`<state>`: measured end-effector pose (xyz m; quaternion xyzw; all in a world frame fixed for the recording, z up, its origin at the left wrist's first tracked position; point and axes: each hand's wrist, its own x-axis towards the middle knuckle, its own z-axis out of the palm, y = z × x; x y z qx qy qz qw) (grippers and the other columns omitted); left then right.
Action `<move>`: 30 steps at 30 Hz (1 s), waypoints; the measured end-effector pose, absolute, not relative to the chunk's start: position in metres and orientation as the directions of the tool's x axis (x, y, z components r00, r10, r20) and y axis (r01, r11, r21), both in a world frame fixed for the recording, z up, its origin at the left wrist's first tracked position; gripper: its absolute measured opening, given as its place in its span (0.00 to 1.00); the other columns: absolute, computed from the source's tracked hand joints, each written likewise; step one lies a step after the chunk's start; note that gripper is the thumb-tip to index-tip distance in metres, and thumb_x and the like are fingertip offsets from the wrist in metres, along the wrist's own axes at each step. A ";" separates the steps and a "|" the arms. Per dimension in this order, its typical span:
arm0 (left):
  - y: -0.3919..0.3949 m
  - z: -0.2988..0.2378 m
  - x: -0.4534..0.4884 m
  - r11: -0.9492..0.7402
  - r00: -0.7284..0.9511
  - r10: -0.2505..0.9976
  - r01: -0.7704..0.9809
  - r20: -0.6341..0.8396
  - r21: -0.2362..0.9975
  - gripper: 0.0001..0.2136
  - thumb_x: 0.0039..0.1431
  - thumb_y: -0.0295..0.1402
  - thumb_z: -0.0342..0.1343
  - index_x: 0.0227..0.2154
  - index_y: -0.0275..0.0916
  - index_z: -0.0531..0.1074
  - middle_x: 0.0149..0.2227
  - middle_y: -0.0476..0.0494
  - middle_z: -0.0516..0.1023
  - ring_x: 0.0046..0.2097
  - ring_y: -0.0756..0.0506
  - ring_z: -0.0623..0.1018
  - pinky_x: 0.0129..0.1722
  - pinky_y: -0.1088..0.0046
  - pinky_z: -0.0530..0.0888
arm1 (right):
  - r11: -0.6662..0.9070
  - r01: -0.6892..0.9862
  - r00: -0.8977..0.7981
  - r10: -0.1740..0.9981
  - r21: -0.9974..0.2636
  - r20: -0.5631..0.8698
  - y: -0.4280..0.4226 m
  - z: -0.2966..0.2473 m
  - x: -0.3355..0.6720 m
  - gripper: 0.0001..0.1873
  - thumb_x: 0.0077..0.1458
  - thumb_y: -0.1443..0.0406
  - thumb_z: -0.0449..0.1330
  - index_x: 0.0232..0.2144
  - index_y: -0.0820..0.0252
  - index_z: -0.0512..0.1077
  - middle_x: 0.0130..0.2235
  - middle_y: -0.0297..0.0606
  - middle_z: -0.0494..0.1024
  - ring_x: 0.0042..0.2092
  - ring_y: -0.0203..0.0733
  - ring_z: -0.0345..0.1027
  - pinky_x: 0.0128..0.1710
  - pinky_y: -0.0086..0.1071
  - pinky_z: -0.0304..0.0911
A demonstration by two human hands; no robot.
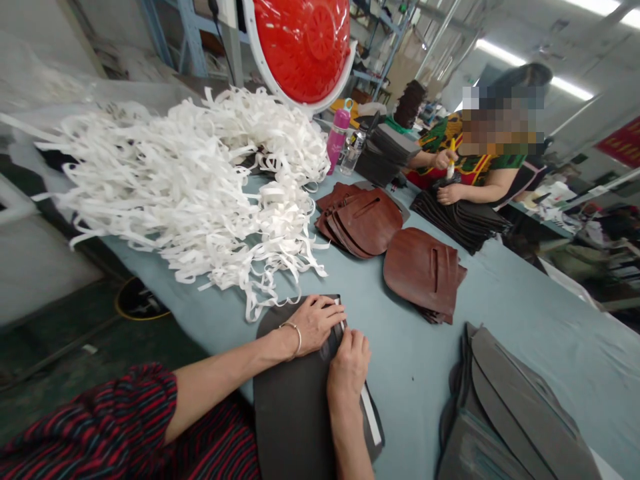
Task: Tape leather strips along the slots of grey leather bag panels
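A dark grey, round-cornered panel [295, 420] lies on the table in front of me. Along its right edge runs a white strip [371, 417], partly covered by my hands. My left hand [316, 325], with a bracelet at the wrist, rests flat on the panel's top end, fingers stretched over the strip. Just below it, my right hand [349, 363] is closed at the panel's right edge, its fingers curled on the strip; the fingertips are partly hidden.
Loose white strips [200, 180] are heaped at the left. Brown leather pieces [425, 270] lie ahead, and grey panels [505, 407] are stacked at right. A pink bottle [339, 137] stands near a red fan-like disc [305, 47]. Across the table, a person [480, 180] holds a yellow-handled tool.
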<state>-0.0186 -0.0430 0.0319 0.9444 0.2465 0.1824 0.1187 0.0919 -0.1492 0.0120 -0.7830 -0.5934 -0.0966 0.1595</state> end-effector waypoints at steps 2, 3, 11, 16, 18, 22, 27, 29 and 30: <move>-0.044 0.032 -0.017 -0.845 0.807 0.520 0.437 0.279 0.308 0.19 0.58 0.28 0.51 0.53 0.45 0.66 0.57 0.49 0.69 0.55 0.42 0.65 0.52 0.60 0.61 | -0.255 0.961 0.275 0.901 -0.102 0.335 -0.182 0.012 0.094 0.20 0.58 0.75 0.43 0.48 0.66 0.68 0.42 0.54 0.71 0.42 0.56 0.60 0.37 0.44 0.56; -0.045 0.033 -0.016 -0.844 0.807 0.522 0.441 0.276 0.306 0.19 0.58 0.28 0.51 0.53 0.45 0.66 0.57 0.48 0.69 0.55 0.42 0.65 0.52 0.60 0.61 | -0.264 0.961 0.277 0.901 -0.084 0.334 -0.202 0.014 0.096 0.21 0.58 0.76 0.43 0.48 0.65 0.68 0.42 0.54 0.71 0.43 0.56 0.60 0.37 0.44 0.56; -0.045 0.025 -0.015 -0.842 0.816 0.515 0.425 0.261 0.333 0.20 0.58 0.26 0.48 0.53 0.46 0.66 0.58 0.49 0.68 0.55 0.42 0.65 0.52 0.57 0.60 | -0.319 0.946 0.321 0.901 -0.056 0.293 -0.322 0.026 0.106 0.19 0.59 0.73 0.46 0.51 0.62 0.65 0.43 0.50 0.70 0.43 0.54 0.60 0.40 0.45 0.59; -0.044 0.018 -0.014 -0.856 0.826 0.494 0.405 0.273 0.321 0.20 0.60 0.27 0.47 0.55 0.46 0.65 0.58 0.48 0.68 0.55 0.40 0.65 0.53 0.55 0.60 | -0.393 0.904 0.427 0.845 -0.167 0.321 -0.318 0.026 0.107 0.14 0.60 0.73 0.47 0.46 0.62 0.66 0.40 0.46 0.70 0.41 0.50 0.60 0.42 0.44 0.60; -0.054 0.023 -0.010 -0.862 0.822 0.490 0.404 0.292 0.307 0.19 0.61 0.27 0.46 0.54 0.44 0.66 0.57 0.46 0.69 0.56 0.38 0.64 0.54 0.53 0.59 | -0.408 0.878 0.474 0.817 -0.251 0.327 -0.315 0.027 0.108 0.13 0.60 0.74 0.46 0.44 0.62 0.66 0.39 0.45 0.69 0.41 0.48 0.60 0.42 0.43 0.60; -0.102 0.043 0.002 -0.900 0.881 0.376 0.273 0.286 0.341 0.15 0.62 0.29 0.46 0.51 0.41 0.67 0.53 0.43 0.72 0.58 0.38 0.63 0.57 0.52 0.58 | -0.433 0.824 0.544 0.786 -0.366 0.293 -0.313 0.030 0.115 0.09 0.59 0.72 0.49 0.40 0.60 0.67 0.37 0.41 0.69 0.40 0.44 0.61 0.40 0.38 0.60; -0.153 0.046 0.010 -0.888 0.928 0.288 0.166 0.237 0.429 0.15 0.60 0.28 0.49 0.50 0.40 0.66 0.52 0.41 0.70 0.57 0.40 0.65 0.58 0.55 0.61 | -0.479 0.789 0.583 0.780 -0.384 0.226 -0.307 0.034 0.122 0.07 0.61 0.68 0.51 0.31 0.58 0.67 0.32 0.37 0.69 0.37 0.42 0.61 0.38 0.34 0.57; -0.156 0.039 0.010 -0.881 0.927 0.291 0.163 0.236 0.445 0.15 0.59 0.27 0.50 0.49 0.39 0.66 0.52 0.40 0.69 0.56 0.40 0.66 0.58 0.54 0.62 | -0.502 0.777 0.601 0.771 -0.381 0.211 -0.305 0.034 0.124 0.10 0.62 0.68 0.50 0.29 0.58 0.66 0.31 0.36 0.68 0.35 0.41 0.60 0.37 0.34 0.56; -0.155 0.036 0.010 -0.876 0.925 0.294 0.160 0.242 0.454 0.14 0.58 0.26 0.50 0.48 0.39 0.66 0.52 0.40 0.69 0.56 0.40 0.66 0.58 0.54 0.63 | -0.513 0.769 0.612 0.763 -0.382 0.206 -0.304 0.034 0.124 0.10 0.62 0.68 0.49 0.28 0.58 0.66 0.30 0.36 0.68 0.35 0.41 0.60 0.37 0.34 0.55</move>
